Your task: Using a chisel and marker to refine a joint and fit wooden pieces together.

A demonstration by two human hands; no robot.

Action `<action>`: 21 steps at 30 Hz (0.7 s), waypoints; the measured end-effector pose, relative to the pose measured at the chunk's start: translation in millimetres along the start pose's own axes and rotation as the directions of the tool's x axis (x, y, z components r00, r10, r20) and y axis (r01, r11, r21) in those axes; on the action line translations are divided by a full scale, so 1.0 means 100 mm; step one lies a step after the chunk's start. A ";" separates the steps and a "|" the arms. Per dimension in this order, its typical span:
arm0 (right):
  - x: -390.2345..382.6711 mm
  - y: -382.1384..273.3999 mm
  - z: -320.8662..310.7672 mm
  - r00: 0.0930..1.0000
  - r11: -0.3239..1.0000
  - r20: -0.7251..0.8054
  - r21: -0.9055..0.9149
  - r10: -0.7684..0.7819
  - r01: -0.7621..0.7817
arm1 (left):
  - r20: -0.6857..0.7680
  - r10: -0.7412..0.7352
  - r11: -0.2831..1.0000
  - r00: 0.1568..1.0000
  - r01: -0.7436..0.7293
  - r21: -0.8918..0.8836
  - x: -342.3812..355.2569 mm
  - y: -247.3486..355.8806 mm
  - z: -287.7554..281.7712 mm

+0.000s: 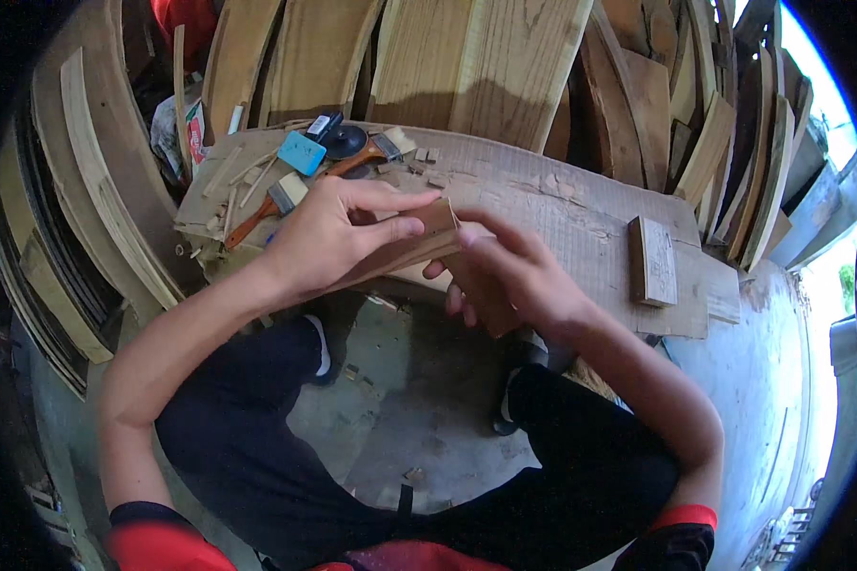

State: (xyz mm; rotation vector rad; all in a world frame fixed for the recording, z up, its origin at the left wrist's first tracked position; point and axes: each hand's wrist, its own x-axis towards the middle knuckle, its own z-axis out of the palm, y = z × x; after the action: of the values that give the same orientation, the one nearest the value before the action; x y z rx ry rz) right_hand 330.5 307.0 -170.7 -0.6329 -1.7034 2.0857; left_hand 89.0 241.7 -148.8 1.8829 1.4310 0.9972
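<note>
My left hand (319, 233) is closed, thumb and forefinger pinching the end of a brown wooden piece (435, 221) above the bench's front edge. A long part of that wood runs back beneath my left palm. Across from it, my right hand (538, 276) is closed round a flat wooden strip (487, 297) that slants down toward my lap. The two wooden parts meet at an angle between my hands. Whether they are joined or only pressed together I cannot tell. My right thumb lies at the meeting corner.
On the wooden bench (562, 224) a wood block (653, 261) lies at the right. Brushes (252, 221), a light blue box (301, 152), a round black object (344, 142) and thin sticks crowd its left end. Boards (476, 67) lean behind. Scraps lie on the floor (381, 438).
</note>
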 end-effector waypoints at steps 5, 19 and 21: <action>0.01 0.06 -0.04 0.950 0.885 0.260 0.381 0.174 -0.266 | 0.101 -0.105 0.994 0.989 0.108 -0.024 0.01 -0.02 -0.01; 0.05 0.19 -0.04 0.954 0.982 0.270 -0.168 0.127 -0.083 | 0.181 -0.152 0.982 0.972 0.170 -0.085 0.03 -0.05 0.03; 0.07 0.23 -0.05 0.964 0.992 0.257 -0.120 0.066 -0.036 | 0.192 -0.147 0.986 0.970 0.160 -0.056 0.01 0.01 -0.02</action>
State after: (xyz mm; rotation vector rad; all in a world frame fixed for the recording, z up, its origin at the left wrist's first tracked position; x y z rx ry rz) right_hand 327.2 310.0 -194.8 -0.4553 -1.9805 2.2004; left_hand 88.0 242.8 -146.3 1.7360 1.3877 0.7650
